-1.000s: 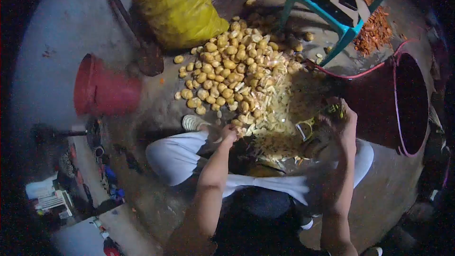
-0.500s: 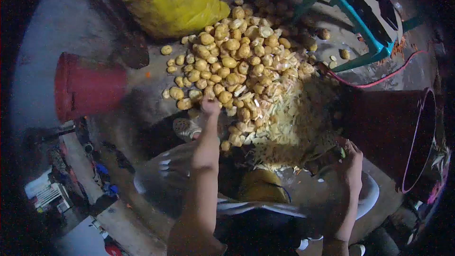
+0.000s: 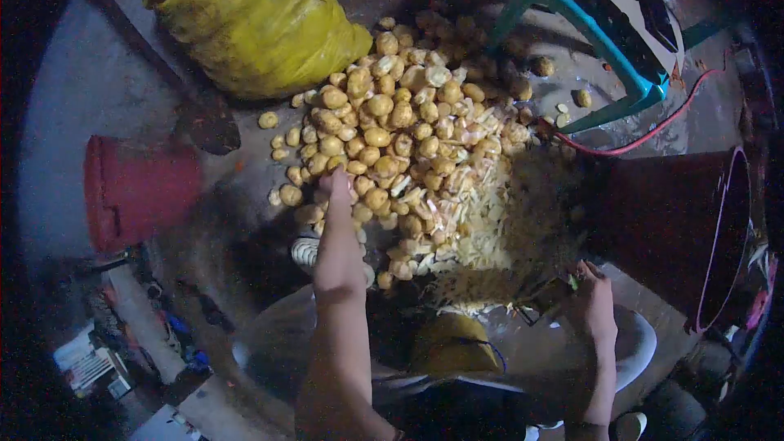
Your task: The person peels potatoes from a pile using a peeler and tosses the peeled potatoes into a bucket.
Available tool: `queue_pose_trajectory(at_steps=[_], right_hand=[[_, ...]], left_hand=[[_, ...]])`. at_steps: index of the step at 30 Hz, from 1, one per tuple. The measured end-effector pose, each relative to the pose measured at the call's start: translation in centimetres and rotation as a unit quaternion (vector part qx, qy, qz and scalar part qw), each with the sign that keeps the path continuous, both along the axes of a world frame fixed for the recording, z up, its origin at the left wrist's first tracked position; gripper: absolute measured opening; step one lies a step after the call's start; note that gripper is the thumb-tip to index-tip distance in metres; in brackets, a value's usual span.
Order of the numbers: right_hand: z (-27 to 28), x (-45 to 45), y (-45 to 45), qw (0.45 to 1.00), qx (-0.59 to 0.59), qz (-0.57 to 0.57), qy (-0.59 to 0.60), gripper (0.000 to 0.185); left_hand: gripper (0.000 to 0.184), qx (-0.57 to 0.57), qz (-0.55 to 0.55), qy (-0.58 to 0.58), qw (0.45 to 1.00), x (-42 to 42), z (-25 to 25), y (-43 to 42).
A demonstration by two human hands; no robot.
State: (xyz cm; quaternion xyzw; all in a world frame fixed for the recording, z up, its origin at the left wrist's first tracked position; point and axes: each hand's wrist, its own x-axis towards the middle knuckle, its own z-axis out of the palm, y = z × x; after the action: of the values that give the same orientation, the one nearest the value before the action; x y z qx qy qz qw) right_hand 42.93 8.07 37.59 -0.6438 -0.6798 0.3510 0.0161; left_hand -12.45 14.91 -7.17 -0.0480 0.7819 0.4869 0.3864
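A heap of round yellow-brown potatoes (image 3: 380, 106) lies on the floor, with pale cut pieces (image 3: 482, 220) along its near right side. My left hand (image 3: 336, 186) reaches to the heap's left edge, its fingers on or right beside a potato; whether they grip it is hidden. On the right, my right hand (image 3: 590, 287) is closed around something small with a green part, in the shadow beside the pieces. A dark, thin-framed shape next to that hand is too dim to make out.
Behind the heap stands a yellow sack (image 3: 261, 24). A red bucket (image 3: 143, 188) is at left, a large dark red tub (image 3: 670, 229) at right. A green stool (image 3: 604, 57) carries cardboard marked fragile. A yellow container (image 3: 457, 343) sits between my legs.
My left hand has moved from the near edge of the heap forward and left to the potatoes. My right hand has come lower, and the yellow-green tool seen in it earlier is now hard to see.
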Motion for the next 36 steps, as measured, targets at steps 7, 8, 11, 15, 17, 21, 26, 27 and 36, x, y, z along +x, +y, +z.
queue_pose_trajectory(at_steps=[7,8,11,15,17,21,26,27,36], right_hand=[[0.8,-1.2,-0.7,0.999,-0.032,0.010,0.004,0.063],[1.1,-1.7,-0.8,0.999,-0.008,0.031,0.020,0.062],[0.4,-2.0,-1.3,0.997,0.043,0.057,0.011,0.062],[1.5,-3.6,-1.8,0.987,0.142,0.069,-0.003,0.054],[4.1,-4.9,-2.1,0.982,0.176,0.043,0.047,0.048],[5.1,-4.9,-3.6,0.961,0.264,0.005,0.084,0.043],[5.2,-4.4,-5.5,0.940,0.333,0.009,0.080,0.041],[5.8,-4.3,-6.1,0.938,0.338,0.007,0.075,0.041],[2.0,-1.2,-4.4,0.962,0.267,-0.026,0.055,0.045]], left_hand=[[0.027,0.381,0.062,-0.334,0.860,11.8,20.0,-6.1],[0.028,0.354,0.077,-0.308,0.880,13.3,20.6,-6.2],[0.029,0.407,-0.003,-0.304,0.861,18.2,25.5,-6.1],[0.033,0.424,-0.172,-0.284,0.842,24.4,34.5,-5.9],[0.037,0.436,-0.224,-0.305,0.817,27.0,39.4,-6.5],[0.043,0.426,-0.273,-0.315,0.803,31.4,44.5,-9.1],[0.039,0.438,-0.362,-0.148,0.810,33.5,48.9,-12.7],[0.036,0.463,-0.353,-0.135,0.802,33.6,48.9,-13.2],[0.035,0.444,-0.401,-0.133,0.790,31.6,49.6,-16.2]])
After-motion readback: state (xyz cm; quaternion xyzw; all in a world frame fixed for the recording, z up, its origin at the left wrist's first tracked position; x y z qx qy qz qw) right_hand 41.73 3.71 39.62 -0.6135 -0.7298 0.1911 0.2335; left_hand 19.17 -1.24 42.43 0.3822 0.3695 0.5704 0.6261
